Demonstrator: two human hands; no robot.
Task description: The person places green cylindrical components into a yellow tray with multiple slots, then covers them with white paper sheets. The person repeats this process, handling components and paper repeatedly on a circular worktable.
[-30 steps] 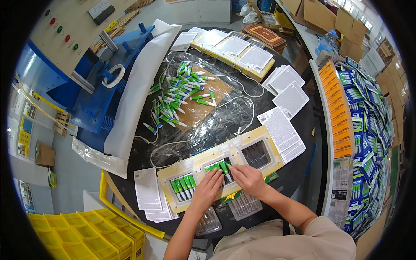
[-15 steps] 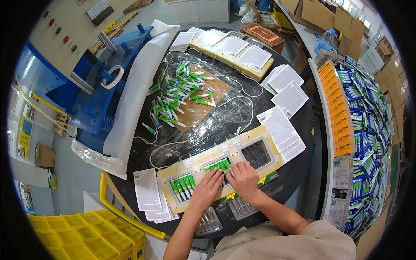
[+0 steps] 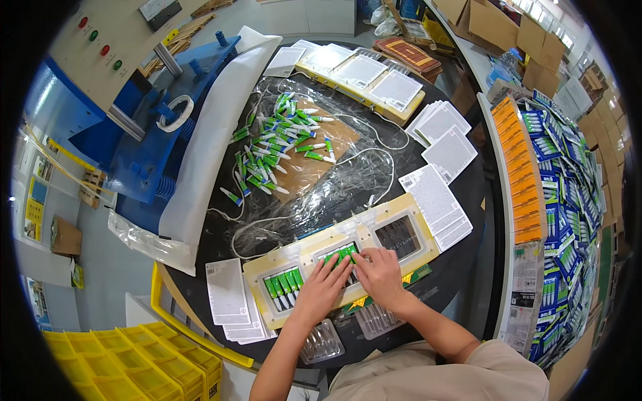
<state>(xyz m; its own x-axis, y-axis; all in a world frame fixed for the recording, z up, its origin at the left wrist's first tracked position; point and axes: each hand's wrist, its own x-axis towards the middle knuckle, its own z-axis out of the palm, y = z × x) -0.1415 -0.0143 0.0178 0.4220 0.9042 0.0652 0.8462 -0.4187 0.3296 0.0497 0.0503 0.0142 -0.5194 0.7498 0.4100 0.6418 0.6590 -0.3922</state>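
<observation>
Over the middle tray pocket [image 3: 344, 257], both hands (flat, holding nothing) still press green tubes [image 3: 340, 254].

Both hands lie on the fixture tray [image 3: 374, 230]. Behind the tray lies the tube pile [image 3: 277, 144]. Card sheets [image 3: 438, 204] lie to its right.

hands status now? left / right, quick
Left hand: open, flat, fingers on green tubes in the jig's middle pocket.
Right hand: open, fingers on same pocket, holding nothing.
</observation>
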